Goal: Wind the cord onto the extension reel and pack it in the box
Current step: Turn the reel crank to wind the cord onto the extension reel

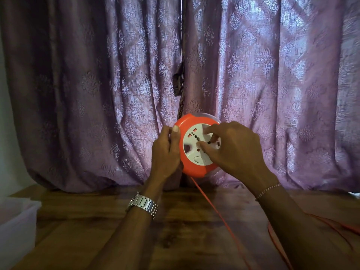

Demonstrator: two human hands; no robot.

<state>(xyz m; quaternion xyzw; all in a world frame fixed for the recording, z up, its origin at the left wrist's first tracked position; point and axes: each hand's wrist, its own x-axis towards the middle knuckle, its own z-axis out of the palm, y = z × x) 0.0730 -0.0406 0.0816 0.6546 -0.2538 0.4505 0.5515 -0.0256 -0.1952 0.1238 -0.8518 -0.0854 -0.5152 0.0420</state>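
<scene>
1. Orange cord trails across the lower-right table, slack for winding.
2. The box waits at lower left.
3. At centre, left hand grips the reel rim, steadying it; right hand fingers curl on the white hub, probably to turn it.

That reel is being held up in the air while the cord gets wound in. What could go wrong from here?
Loose orange cord trails over the wooden table and loops at the right; it might snag or kink as it feeds in. The left hand alone grips the reel by its rim, so it could slip while the right hand turns the white face. The clear box sits far left, near the table edge.
</scene>
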